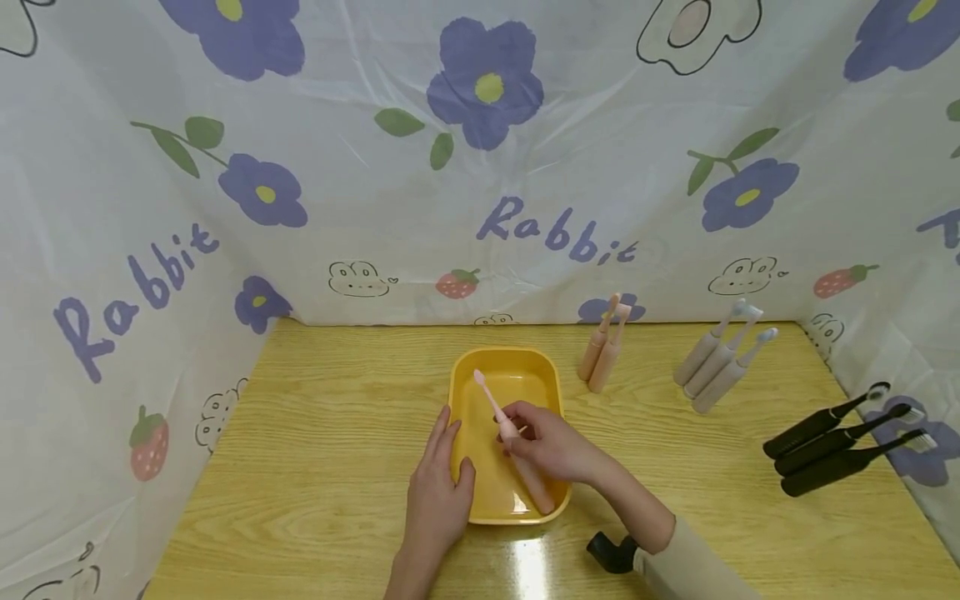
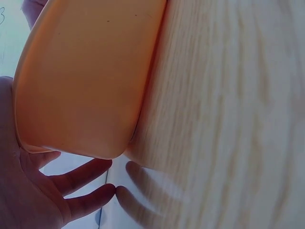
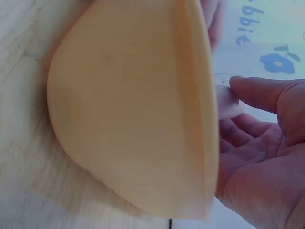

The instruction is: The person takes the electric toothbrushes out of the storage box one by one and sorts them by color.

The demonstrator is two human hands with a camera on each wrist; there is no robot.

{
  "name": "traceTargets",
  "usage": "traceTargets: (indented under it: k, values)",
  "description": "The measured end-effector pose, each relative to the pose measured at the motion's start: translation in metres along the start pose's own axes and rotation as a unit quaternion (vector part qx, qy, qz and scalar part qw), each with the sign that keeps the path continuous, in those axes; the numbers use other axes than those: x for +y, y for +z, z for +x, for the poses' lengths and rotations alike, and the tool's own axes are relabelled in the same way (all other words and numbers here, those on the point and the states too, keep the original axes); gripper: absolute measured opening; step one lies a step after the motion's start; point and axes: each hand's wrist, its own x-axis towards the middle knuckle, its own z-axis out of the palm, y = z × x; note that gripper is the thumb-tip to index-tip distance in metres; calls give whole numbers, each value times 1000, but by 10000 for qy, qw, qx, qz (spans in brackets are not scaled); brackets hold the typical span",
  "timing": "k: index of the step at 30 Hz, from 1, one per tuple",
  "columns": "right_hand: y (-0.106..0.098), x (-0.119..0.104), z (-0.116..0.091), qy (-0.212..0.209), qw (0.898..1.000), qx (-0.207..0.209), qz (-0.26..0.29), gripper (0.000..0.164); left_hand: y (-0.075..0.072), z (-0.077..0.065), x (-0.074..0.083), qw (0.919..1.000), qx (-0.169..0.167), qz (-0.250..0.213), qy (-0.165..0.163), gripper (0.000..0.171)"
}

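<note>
A pink electric toothbrush [image 1: 529, 475] lies slantwise over the yellow tray [image 1: 504, 513], its brush head toward the tray's far left and its handle end near the front right corner. My right hand [image 1: 551, 442] reaches over the tray's right rim and pinches the toothbrush's handle between thumb and fingers. In the right wrist view the tray wall hides most of the toothbrush. Along the tray's left side rests my left hand [image 1: 441, 492], thumb at the rim. The left wrist view shows spread, fairly straight fingers [image 2: 83, 177] by the tray's orange-looking outer wall [image 2: 90, 81].
Right of the tray, two peach toothbrushes [image 1: 602, 360] stand near the patterned curtain [image 1: 487, 192]. Farther right are three grey toothbrushes [image 1: 712, 367], then three black toothbrushes [image 1: 825, 450] near the right side. A black device [image 1: 611, 552] is at my right wrist. Beneath is a wooden table [image 1: 322, 450].
</note>
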Motion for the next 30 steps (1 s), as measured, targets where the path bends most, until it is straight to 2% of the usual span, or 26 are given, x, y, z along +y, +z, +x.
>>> traceTargets:
  k: [4, 8, 12, 16, 20, 25, 27, 30]
  values:
    - [-6, 0, -7, -52, 9995, 295, -27, 31, 0, 0, 1, 10000, 3, 26, -45, 51]
    - [-14, -3, -16, -182, 9980, 561, 209, 34, 0, 0, 0, 10000, 25, 40, -73, 51]
    - [-24, -6, -26, -570, 9928, 911, 522, 33, 1, 0, 0, 10000, -2, 20, -79, 51]
    - [-35, -8, -36, -1154, 9805, 1449, 652, 33, 1, -1, 0, 9999, -41, -17, -111, 50]
    - [-43, -6, -45, -1608, 9607, 2158, 685, 35, 0, -1, 0, 9998, -92, -113, -131, 50]
    - [-53, -1, -55, -1813, 9302, 3103, 749, 38, 0, -1, 0, 9998, -97, -149, -104, 51]
    - [-58, 4, -58, -1819, 9166, 3518, 554, 37, -1, -1, 0, 9997, -145, -169, -126, 51]
    - [-64, 14, -58, -1760, 8898, 4206, -187, 35, -1, -1, 0, 9995, -180, -195, -141, 51]
